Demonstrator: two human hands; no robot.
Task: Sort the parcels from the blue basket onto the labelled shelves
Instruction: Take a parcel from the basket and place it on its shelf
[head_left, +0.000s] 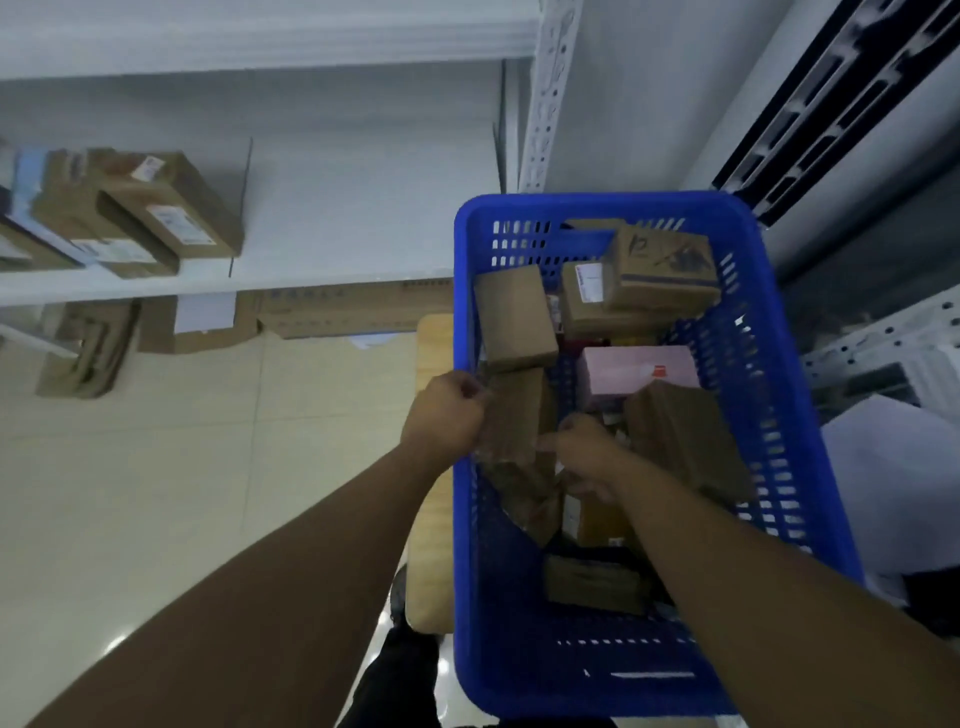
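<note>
Head view, parcel sorting, pick stage. Both hands reach into the blue basket, which stands on a light wooden table beside the shelving. The left hand curls round the left edge of a brown cardboard parcel. The right hand holds its lower right side, though blur hides the exact finger positions. The parcel stands upright against the basket's left wall, just above the load. The two-sided hold probably serves to steady it and to turn it so that its label can be read.

Other parcels remain in the basket: a plain brown box just behind the held one, a pink box to its right, and further cartons toward the far end. The task therefore appears far from finished.

The basket rim, close on the left, is the nearest edge. A lift straight up, then leftward, seems the least obstructed path. The white shelf to the left shows bare board between a thin divider and the perforated upright. Stacked parcels fill the bay left of the divider. No shelf labels are legible here. The tiled floor lies open to the left of the table.
</note>
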